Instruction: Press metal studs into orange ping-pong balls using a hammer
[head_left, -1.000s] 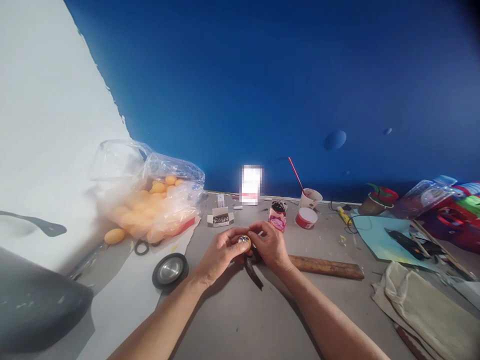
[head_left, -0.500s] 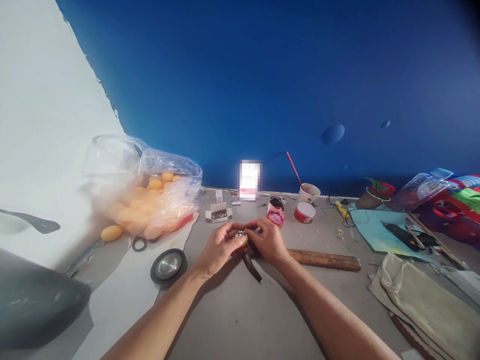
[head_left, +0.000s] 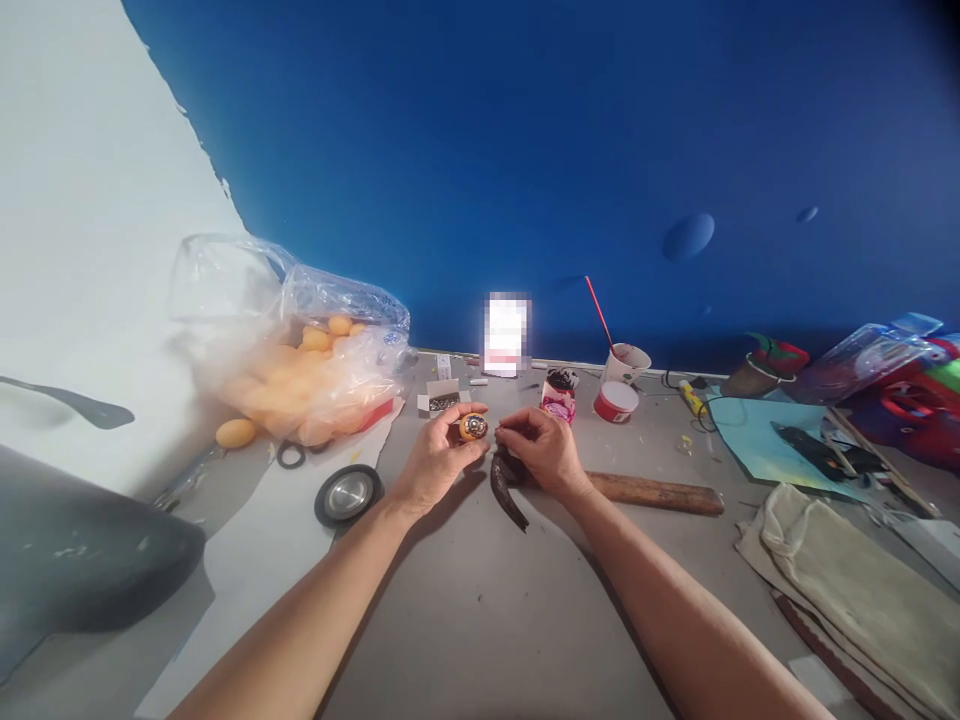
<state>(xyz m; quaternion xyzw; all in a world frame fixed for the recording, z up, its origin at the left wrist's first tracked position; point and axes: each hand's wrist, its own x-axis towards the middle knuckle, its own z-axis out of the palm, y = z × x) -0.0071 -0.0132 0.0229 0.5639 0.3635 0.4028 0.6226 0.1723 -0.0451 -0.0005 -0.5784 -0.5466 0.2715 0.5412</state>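
My left hand (head_left: 442, 458) grips a small orange ball (head_left: 474, 437) between thumb and fingers. Shiny metal bits cover the side of the ball that faces up. Just to its right, my right hand (head_left: 544, 448) is closed in a pinch, its fingertips apart from the ball; whatever they hold is too small to make out. Under and beside this hand lies a claw hammer (head_left: 510, 495), its dark curved claw toward me and its wooden handle (head_left: 656, 493) pointing right. A small open white box (head_left: 442, 396) with dark metal bits stands behind my left hand.
A clear bag of orange balls (head_left: 292, 370) sits at the left, near a loose orange ball (head_left: 235, 433) and a black-rimmed metal disc (head_left: 348, 495). At the back stand a pink-and-black container (head_left: 559, 397), a red-sided tub (head_left: 616, 402) and a paper cup (head_left: 634, 358). Folded cloth (head_left: 847, 580) lies right.
My hands have drawn apart; the right fingertips have left the ball. The left hand has turned the ball so its metal-covered side shows more. The view has tilted slightly down.
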